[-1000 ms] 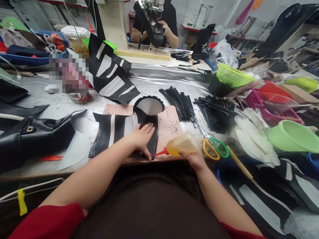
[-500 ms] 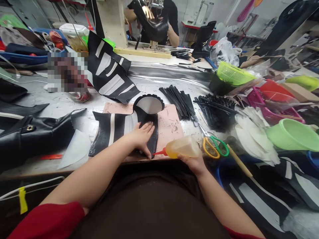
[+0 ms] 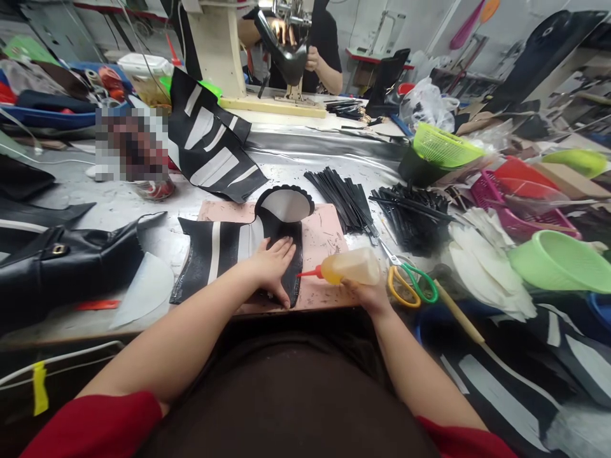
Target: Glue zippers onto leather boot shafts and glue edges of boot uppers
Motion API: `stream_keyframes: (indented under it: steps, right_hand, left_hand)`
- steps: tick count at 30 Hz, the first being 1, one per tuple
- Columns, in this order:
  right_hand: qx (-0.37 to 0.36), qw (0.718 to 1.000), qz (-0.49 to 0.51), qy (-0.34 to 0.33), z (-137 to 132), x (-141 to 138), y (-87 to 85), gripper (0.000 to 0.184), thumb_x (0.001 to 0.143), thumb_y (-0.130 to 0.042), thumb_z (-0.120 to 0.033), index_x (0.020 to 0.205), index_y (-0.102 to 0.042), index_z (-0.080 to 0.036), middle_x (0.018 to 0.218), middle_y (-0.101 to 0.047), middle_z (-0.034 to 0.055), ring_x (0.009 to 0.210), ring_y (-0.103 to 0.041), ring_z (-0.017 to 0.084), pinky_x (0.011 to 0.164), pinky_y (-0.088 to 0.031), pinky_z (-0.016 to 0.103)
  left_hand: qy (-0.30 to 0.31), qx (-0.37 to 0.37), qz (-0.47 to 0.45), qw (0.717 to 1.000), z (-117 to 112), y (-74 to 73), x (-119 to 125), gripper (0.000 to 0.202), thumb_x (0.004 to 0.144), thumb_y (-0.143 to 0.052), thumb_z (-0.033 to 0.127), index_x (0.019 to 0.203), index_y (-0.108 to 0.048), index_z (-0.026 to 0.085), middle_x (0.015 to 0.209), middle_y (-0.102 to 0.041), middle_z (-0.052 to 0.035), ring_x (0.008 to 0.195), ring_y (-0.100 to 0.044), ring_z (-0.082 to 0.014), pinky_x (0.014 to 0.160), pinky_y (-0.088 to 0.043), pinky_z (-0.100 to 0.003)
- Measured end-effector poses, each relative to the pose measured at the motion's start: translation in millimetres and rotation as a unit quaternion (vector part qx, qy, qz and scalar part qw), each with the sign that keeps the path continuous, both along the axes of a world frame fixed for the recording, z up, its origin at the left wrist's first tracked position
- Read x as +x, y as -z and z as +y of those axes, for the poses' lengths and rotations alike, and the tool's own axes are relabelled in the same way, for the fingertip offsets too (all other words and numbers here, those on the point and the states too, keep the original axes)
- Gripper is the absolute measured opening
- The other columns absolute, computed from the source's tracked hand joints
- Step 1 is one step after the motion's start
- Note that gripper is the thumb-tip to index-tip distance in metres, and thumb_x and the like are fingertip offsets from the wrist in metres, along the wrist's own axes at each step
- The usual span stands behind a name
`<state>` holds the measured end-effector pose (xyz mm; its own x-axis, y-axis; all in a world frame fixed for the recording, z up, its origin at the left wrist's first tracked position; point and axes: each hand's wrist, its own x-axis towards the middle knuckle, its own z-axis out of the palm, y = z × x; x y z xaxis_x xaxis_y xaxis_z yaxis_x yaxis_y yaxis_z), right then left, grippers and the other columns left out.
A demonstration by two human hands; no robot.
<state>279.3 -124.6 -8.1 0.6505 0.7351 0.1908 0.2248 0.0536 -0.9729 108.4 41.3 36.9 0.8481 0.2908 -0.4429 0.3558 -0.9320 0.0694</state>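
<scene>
My left hand [image 3: 273,267] lies flat with fingers spread on a black leather piece [image 3: 226,254] with pale strips and a scalloped, rounded end. That piece rests on a pinkish board [image 3: 327,238] at the table's front edge. In my right hand [image 3: 370,294] is a squeeze bottle [image 3: 356,267] of yellowish liquid, tipped on its side. Its thin red nozzle [image 3: 310,273] points left, with the tip at the leather's right edge. Scissors [image 3: 405,277] with green and yellow handles lie just right of the bottle.
Black strips [image 3: 341,200] lie in bundles behind the board. More black leather pieces [image 3: 214,140] lie at the back left. Baskets, including a pale green one [image 3: 561,261], crowd the right. A co-worker's hand [image 3: 312,58] is beside a sewing machine [image 3: 219,51] at the back.
The bottle in my right hand has moved up along the leather's right edge, away from the near corner. My left hand stays in place. The co-worker's hands and black item have shifted.
</scene>
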Motion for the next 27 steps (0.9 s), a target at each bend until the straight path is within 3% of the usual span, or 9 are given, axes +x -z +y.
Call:
stream_keyframes:
  steps: [5,7,10,12,14,17,21,24,27]
  right_hand:
    - [0.039,0.996,0.014,0.074,32.9,6.4,-9.1,0.067,0.045,-0.079,-0.043,0.100,-0.050,-0.015,0.097,-0.062,0.0107,0.092,-0.059,0.026,0.083,-0.048,0.045]
    - [0.086,0.989,0.064,0.103,37.3,6.9,-17.7,0.064,0.048,-0.078,-0.041,0.101,-0.051,-0.015,0.099,-0.061,0.0097,0.090,-0.059,0.024,0.078,-0.051,0.041]
    - [0.189,0.948,0.224,0.126,25.4,10.7,-30.2,0.050,0.054,-0.073,-0.043,0.095,-0.055,-0.019,0.089,-0.063,0.0025,0.071,-0.060,0.015,0.057,-0.053,0.028]
    - [0.238,0.905,0.333,0.115,7.0,15.9,-36.0,0.042,0.055,-0.073,-0.045,0.086,-0.058,-0.020,0.075,-0.061,-0.0023,0.054,-0.054,0.009,0.044,-0.047,0.020]
    - [0.262,0.880,0.387,0.087,-14.8,21.2,-39.2,0.039,0.055,-0.073,-0.042,0.085,-0.059,-0.021,0.072,-0.060,-0.0038,0.048,-0.049,0.007,0.039,-0.044,0.018]
    - [0.267,0.866,0.412,0.093,-45.1,24.5,-42.1,0.040,0.051,-0.076,-0.037,0.084,-0.061,-0.021,0.070,-0.059,-0.0034,0.046,-0.047,0.008,0.034,-0.042,0.021]
    - [0.276,0.844,0.439,0.139,-75.9,23.6,-46.3,0.046,0.045,-0.080,-0.033,0.085,-0.060,-0.021,0.071,-0.059,-0.0044,0.047,-0.047,0.008,0.035,-0.042,0.021]
    - [0.290,0.836,0.433,0.171,-94.1,27.6,-51.7,0.053,0.042,-0.081,-0.034,0.088,-0.060,-0.019,0.067,-0.058,-0.0049,0.049,-0.047,0.008,0.036,-0.043,0.021]
    - [0.318,0.833,0.411,0.187,-111.4,35.2,-62.4,0.058,0.040,-0.081,-0.035,0.091,-0.060,-0.019,0.068,-0.058,-0.0045,0.047,-0.045,0.007,0.036,-0.041,0.019]
  left_hand:
    - [-0.002,0.001,-0.029,1.000,2.1,-2.8,-0.2,0.121,0.049,-0.059,0.074,0.138,-0.017,0.003,0.145,-0.009,-0.0229,0.134,-0.009,-0.0348,0.105,-0.009,-0.053]
    - [-0.007,0.002,-0.067,0.998,4.9,-10.1,-0.1,0.088,0.068,-0.050,0.066,0.133,-0.034,0.010,0.142,-0.028,-0.0185,0.131,-0.025,-0.0315,0.102,-0.022,-0.048]
    - [-0.008,0.029,-0.120,0.992,10.5,-27.7,-2.4,0.037,0.089,-0.033,0.032,0.118,-0.052,0.021,0.129,-0.050,-0.0071,0.117,-0.046,-0.0205,0.091,-0.036,-0.035]
    - [0.012,0.070,-0.146,0.987,15.4,-38.0,-5.5,0.034,0.086,-0.035,0.016,0.110,-0.058,0.023,0.128,-0.052,-0.0034,0.118,-0.045,-0.0187,0.092,-0.034,-0.034]
    - [0.076,0.134,-0.178,0.972,21.9,-42.7,-9.0,0.031,0.083,-0.040,0.010,0.102,-0.062,0.021,0.129,-0.051,-0.0041,0.124,-0.037,-0.0209,0.099,-0.028,-0.039]
    - [0.178,0.208,-0.191,0.943,32.9,-41.4,-12.6,0.029,0.083,-0.040,0.008,0.093,-0.065,0.020,0.123,-0.056,-0.0061,0.125,-0.036,-0.0200,0.103,-0.022,-0.040]
    - [0.221,0.226,-0.173,0.933,42.5,-46.0,-10.7,0.026,0.082,-0.044,0.010,0.078,-0.067,0.023,0.095,-0.068,-0.0035,0.112,-0.049,-0.0156,0.104,-0.024,-0.032]
    - [0.242,0.242,-0.188,0.921,45.7,-67.2,-3.8,0.028,0.081,-0.043,0.008,0.076,-0.066,0.022,0.088,-0.069,-0.0048,0.106,-0.052,-0.0160,0.103,-0.026,-0.033]
    - [0.242,0.267,-0.230,0.904,48.4,-101.5,10.7,0.032,0.082,-0.037,0.005,0.079,-0.065,0.019,0.093,-0.067,-0.0088,0.108,-0.052,-0.0193,0.099,-0.030,-0.038]
